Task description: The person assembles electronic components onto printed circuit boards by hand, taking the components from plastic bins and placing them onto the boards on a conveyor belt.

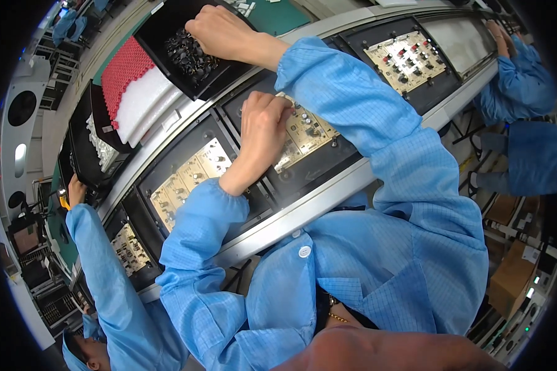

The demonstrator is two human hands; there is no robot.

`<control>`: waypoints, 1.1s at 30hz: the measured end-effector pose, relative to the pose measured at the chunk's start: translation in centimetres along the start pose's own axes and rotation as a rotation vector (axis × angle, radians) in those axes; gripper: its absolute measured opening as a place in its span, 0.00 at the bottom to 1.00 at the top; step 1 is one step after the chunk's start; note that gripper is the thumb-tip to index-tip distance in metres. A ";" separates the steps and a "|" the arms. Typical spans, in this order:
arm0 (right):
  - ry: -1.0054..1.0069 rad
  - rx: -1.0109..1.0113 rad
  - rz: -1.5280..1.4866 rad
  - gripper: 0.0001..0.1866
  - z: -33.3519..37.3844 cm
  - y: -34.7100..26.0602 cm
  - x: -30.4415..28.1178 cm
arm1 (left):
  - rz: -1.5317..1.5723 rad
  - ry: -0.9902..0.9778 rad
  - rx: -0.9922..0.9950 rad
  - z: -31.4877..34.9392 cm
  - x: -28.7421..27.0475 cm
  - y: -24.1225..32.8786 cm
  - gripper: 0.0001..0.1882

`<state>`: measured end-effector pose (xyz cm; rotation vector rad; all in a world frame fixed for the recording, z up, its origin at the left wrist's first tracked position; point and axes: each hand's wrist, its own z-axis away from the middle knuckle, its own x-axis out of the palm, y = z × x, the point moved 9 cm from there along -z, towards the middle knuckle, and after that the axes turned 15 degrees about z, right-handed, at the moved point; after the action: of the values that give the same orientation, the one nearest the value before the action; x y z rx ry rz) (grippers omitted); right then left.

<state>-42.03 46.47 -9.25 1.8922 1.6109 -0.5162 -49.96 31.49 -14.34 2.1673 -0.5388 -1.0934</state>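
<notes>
My left hand (263, 127) is over the left side of a tan circuit board (307, 137) in a black carrier tray (309, 174). Its fingers are curled together, and whatever they may hold is hidden. Reaching across and farther out, my right hand (224, 34) is at a black bin (158, 31) with a heap of small black parts (195, 59). Those fingers are bent and closed at the heap's upper edge; I cannot make out anything between them. Small components stand on the board, which my left hand and right sleeve partly cover.
Carrier trays with boards line the conveyor's metal rail (291, 222): one board (192, 179) at left, another (405, 59) with red and black parts at right. Beyond lie red foam (125, 77), white foam (148, 105) and another black bin (83, 139). Co-workers' blue sleeves (108, 266) flank me.
</notes>
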 end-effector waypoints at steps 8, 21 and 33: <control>0.079 0.042 -0.140 0.04 2.4 1.8 -7.0 | 0.016 -0.037 -0.017 -0.5 1.0 -1.2 0.05; -0.037 0.239 -0.330 0.07 14.0 9.5 -14.0 | -0.043 -0.134 -0.040 -1.8 1.9 -1.1 0.06; -0.045 0.289 -0.362 0.09 16.4 9.1 -15.0 | 0.126 -0.262 0.112 -2.6 2.9 -0.5 0.07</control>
<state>-34.55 23.66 -10.30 1.7718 1.9444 -0.9823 -46.20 31.05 -15.15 2.0627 -0.8606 -1.3131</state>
